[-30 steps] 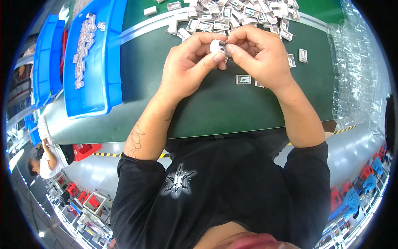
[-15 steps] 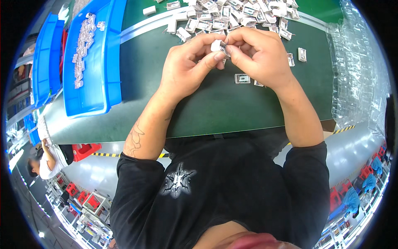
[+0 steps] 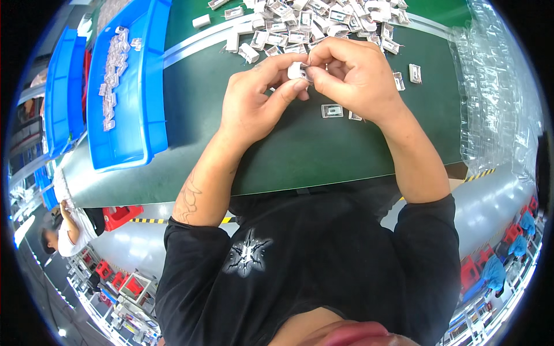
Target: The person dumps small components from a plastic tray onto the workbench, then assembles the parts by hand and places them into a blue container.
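Pinching a small white part (image 3: 295, 71)
My left hand (image 3: 251, 104) and right hand (image 3: 363, 78), nearly closed — it sits between them.

1. Wide-open lane here: bare green tabletop (image 3: 288, 161) lay between the forearms, right down to the near edge!
2. Out left, another gap ran between the blue bin (image 3: 154, 109) and the left grip (image 3: 251, 106), with the bin's raised wall blocking beyond.
3. Straight ahead, no way through: both grips met at a small white piece (image 3: 295, 71), a crowded heap (image 3: 300, 23) behind them.
4. Over right, loose pieces (image 3: 415, 73) dotted the space past the right grip (image 3: 359, 78), and clear plastic (image 3: 493, 104) walled off the side.
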